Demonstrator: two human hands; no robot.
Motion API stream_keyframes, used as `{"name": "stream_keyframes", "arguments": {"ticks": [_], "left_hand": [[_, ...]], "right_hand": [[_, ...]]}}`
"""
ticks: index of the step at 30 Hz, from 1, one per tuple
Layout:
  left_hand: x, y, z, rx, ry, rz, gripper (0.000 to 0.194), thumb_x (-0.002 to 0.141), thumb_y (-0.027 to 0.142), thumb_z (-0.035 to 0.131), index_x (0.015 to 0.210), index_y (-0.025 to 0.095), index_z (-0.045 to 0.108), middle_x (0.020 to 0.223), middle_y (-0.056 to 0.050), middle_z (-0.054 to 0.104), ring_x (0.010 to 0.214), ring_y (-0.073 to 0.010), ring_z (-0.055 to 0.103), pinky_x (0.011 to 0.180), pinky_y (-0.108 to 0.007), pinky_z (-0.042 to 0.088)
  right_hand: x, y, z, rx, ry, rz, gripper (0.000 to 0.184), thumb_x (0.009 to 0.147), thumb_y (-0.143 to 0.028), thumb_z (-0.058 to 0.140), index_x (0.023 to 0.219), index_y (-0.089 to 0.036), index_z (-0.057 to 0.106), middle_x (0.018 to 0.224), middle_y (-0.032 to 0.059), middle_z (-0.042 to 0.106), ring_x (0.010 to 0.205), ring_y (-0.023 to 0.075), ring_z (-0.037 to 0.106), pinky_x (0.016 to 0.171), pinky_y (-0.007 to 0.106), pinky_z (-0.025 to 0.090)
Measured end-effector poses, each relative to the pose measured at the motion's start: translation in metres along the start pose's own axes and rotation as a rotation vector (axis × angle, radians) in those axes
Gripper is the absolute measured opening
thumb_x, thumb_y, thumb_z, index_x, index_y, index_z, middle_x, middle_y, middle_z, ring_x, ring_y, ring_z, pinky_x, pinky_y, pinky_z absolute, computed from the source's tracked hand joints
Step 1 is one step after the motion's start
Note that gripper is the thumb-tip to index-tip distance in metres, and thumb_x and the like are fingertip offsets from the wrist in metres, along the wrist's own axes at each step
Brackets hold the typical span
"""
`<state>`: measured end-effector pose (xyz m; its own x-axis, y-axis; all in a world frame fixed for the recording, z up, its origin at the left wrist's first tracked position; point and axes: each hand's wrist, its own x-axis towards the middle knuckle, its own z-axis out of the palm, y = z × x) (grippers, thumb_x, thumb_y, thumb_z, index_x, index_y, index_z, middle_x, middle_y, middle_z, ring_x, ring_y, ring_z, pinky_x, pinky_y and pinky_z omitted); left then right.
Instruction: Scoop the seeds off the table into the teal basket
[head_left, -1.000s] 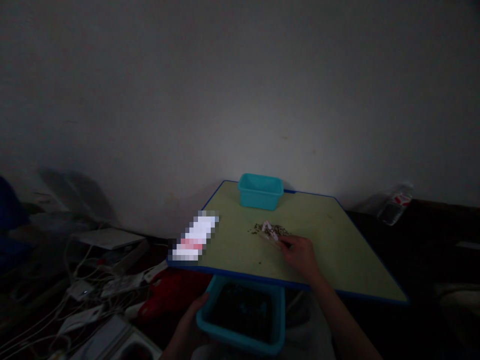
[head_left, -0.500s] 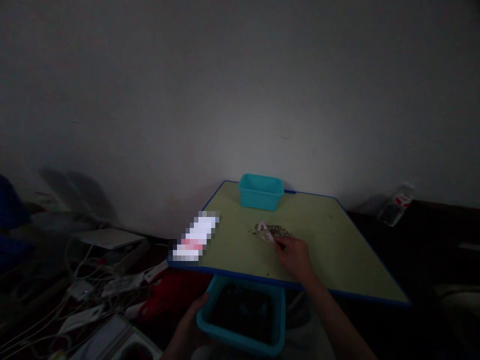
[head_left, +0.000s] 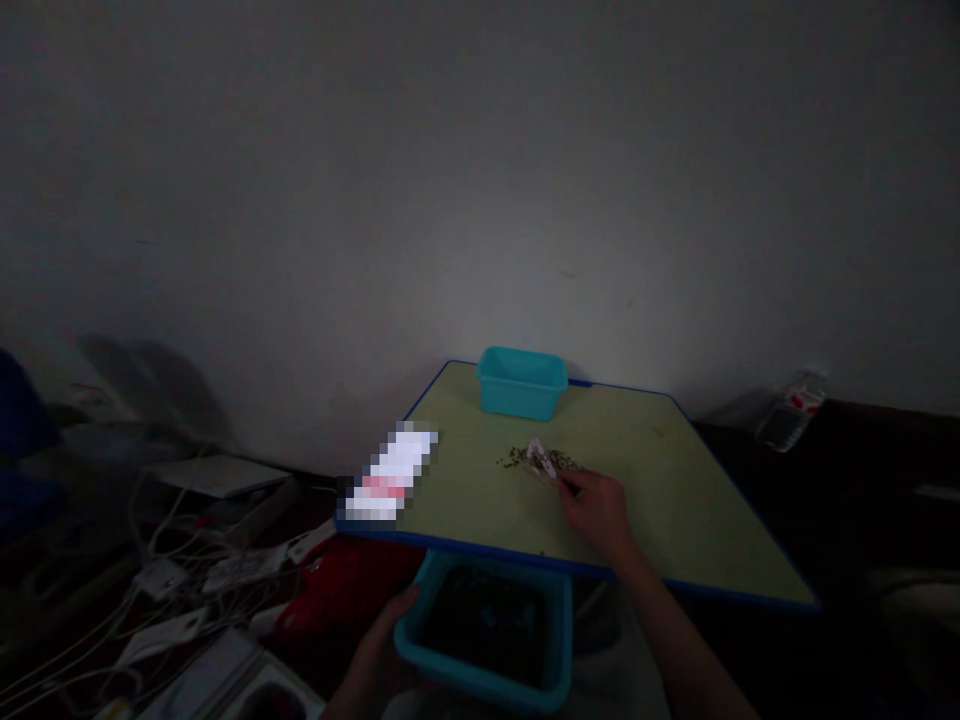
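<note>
My right hand (head_left: 596, 508) is closed on one end of a pale pinkish-white folded strip (head_left: 541, 458); its exact kind cannot be made out. The strip's far end touches or hovers over small dark bits (head_left: 514, 458), scattered like seeds on the pale green table (head_left: 637, 440). Just below the table's front edge, my left hand (head_left: 386, 640) grips the left side of a turquoise plastic basin (head_left: 559, 640). Dark contents fill much of this basin, too dim to name. Part of the left hand's fingers is hidden by the basin's wall.
A second turquoise basin (head_left: 521, 400) stands at the table's back, by the wall. A blurred-out bright rectangle (head_left: 390, 475) lies at the left edge. White cables and power strips (head_left: 244, 568) tangle on the floor at left. A clear bottle (head_left: 791, 410) is at the right.
My right hand and the pale strip have shifted slightly to the right, over the dark bits. My left hand and its basin have hardly moved.
</note>
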<state>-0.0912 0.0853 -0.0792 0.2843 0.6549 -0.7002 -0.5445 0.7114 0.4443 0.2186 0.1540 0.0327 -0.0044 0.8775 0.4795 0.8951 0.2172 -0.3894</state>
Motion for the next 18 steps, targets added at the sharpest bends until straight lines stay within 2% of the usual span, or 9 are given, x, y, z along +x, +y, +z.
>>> {"name": "stream_keyframes", "arguments": {"ticks": [5,10,14,16,18], "left_hand": [[0.0036,0.0006,-0.0035,0.062,0.079,0.002,0.08,0.087,0.054,0.052,0.15,0.006,0.04,0.09,-0.015,0.081,0.111,-0.0441,0.069,0.096,-0.058,0.05],[0.003,-0.0015,-0.0018,0.072,0.111,0.022,0.068,0.088,0.053,0.051,0.146,0.016,0.046,0.093,-0.01,0.08,0.106,-0.0403,0.072,0.095,-0.055,0.051],[0.0041,-0.0004,-0.0036,0.099,0.101,-0.005,0.077,0.089,0.056,0.05,0.149,0.01,0.042,0.085,-0.012,0.08,0.091,-0.0401,0.074,0.088,-0.054,0.053],[0.006,0.0001,-0.006,0.083,0.11,-0.004,0.08,0.088,0.056,0.051,0.15,0.006,0.041,0.085,-0.014,0.08,0.091,-0.0412,0.074,0.086,-0.053,0.054],[0.0082,0.0001,-0.0083,0.053,0.115,-0.01,0.079,0.087,0.054,0.053,0.15,0.008,0.042,0.09,-0.014,0.08,0.098,-0.0422,0.073,0.088,-0.054,0.054]], "right_hand": [[0.0003,-0.0029,-0.0007,0.021,0.021,0.028,0.025,0.087,-0.021,0.059,0.097,-0.024,0.082,0.095,0.0061,0.081,0.08,0.0214,0.075,0.077,0.03,0.055],[-0.0012,-0.0057,-0.0006,0.063,-0.001,-0.02,0.025,0.086,-0.019,0.061,0.097,-0.026,0.082,0.095,0.0037,0.081,0.082,0.0204,0.075,0.077,0.028,0.055],[-0.0002,-0.0049,-0.0003,0.025,0.0,0.005,0.024,0.086,-0.02,0.061,0.092,-0.027,0.083,0.091,0.0037,0.081,0.076,0.0201,0.075,0.073,0.028,0.055],[0.0004,-0.0031,-0.0006,0.0,0.015,0.019,0.023,0.085,-0.02,0.061,0.089,-0.027,0.083,0.091,0.0042,0.081,0.076,0.0209,0.075,0.072,0.028,0.054],[0.0008,-0.0014,-0.0009,-0.011,0.024,0.021,0.023,0.085,-0.021,0.062,0.088,-0.027,0.083,0.092,0.0044,0.081,0.076,0.021,0.075,0.072,0.028,0.054]]}}
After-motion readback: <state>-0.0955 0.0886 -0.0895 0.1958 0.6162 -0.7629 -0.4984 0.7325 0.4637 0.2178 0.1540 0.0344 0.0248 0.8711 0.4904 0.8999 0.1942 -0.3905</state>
